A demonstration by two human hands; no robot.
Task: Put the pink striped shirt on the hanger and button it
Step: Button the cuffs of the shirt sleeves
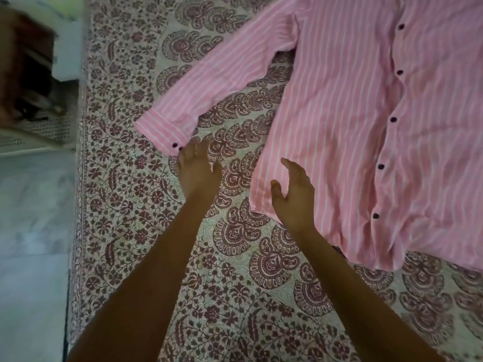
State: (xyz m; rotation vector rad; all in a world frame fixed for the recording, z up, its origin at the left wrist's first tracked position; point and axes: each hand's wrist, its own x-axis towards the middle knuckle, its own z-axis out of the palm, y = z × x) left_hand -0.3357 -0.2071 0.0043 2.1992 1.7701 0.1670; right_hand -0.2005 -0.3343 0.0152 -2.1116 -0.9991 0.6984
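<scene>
The pink striped shirt (352, 126) lies flat on the bed, front up, with a row of dark buttons down its placket. Its sleeve (209, 82) stretches out to the left and ends in a cuff with a dark button. My left hand (197, 169) reaches to that cuff, fingers straight, fingertips at the cuff's edge. My right hand (294, 194) hovers open over the shirt's lower left hem, fingers relaxed, thumb spread. No hanger is in view.
The bed is covered by a white bedsheet with a maroon paisley and floral print (183, 283). Its left edge runs down the frame, with pale floor (31, 244) beyond. Blurred furniture (34, 74) stands at the upper left.
</scene>
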